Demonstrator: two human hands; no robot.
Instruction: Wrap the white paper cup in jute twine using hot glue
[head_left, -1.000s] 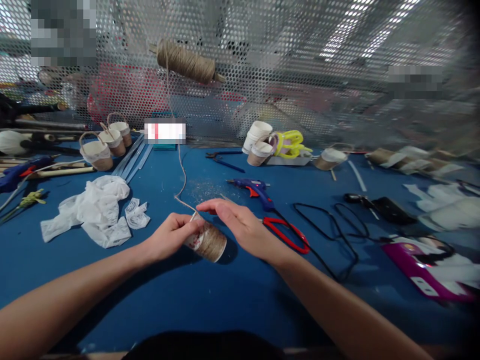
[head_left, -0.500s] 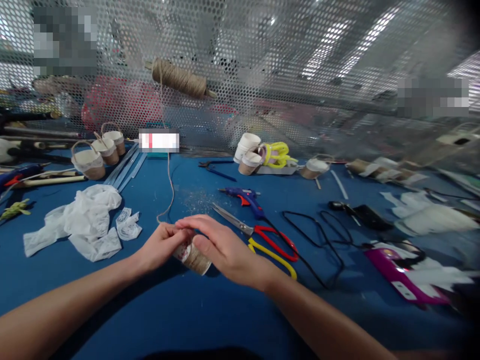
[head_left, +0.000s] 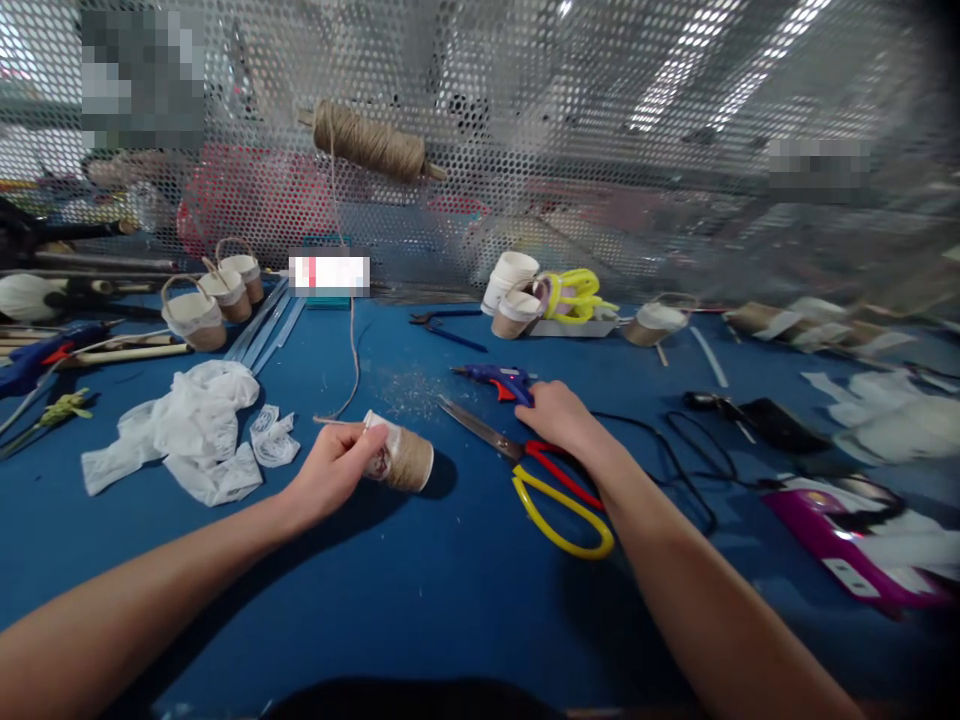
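Observation:
My left hand (head_left: 334, 470) is closed around a paper cup wrapped in brown twine (head_left: 405, 462), lying on its side on the blue table (head_left: 450, 600). A strand of twine (head_left: 352, 340) runs from the cup up to a twine spool (head_left: 369, 142) hung on the mesh screen. My right hand (head_left: 564, 417) rests over the handle of a blue glue gun (head_left: 501, 380), fingers curled on it. Red and yellow scissors (head_left: 547, 480) lie just below that hand, blades open.
Crumpled white lace fabric (head_left: 191, 425) lies at left. Small finished cup baskets (head_left: 214, 300) stand at the back left, more cups (head_left: 514, 285) at back centre. Black cables (head_left: 675, 450) and a magenta object (head_left: 847, 545) lie at right. A perforated metal screen (head_left: 600, 150) closes off the back.
My right hand left the cup and moved right to the glue gun. The left hand keeps the cup, now tipped on its side.

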